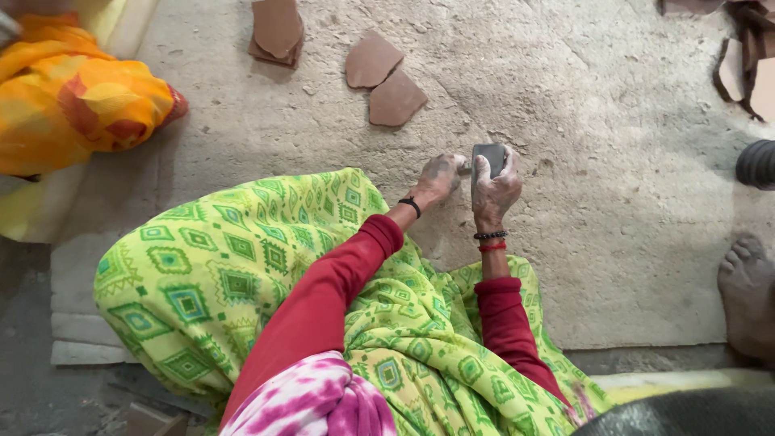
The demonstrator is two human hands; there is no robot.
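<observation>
My right hand [494,192] grips a small dark grey rounded block [488,158], held upright just above the concrete floor. My left hand [440,176], smeared with grey clay, is closed right beside the block, its fingers touching the block's left edge. Both arms wear red sleeves; a black band sits on the left wrist, black and red bands on the right. My knees, covered in green patterned cloth [242,274], lie below the hands.
Brown clay shards [383,77] and a stacked pair [277,32] lie on the floor ahead. More shards [747,64] sit at top right. Another person's orange cloth [73,97] is at left, a bare foot [747,295] at right.
</observation>
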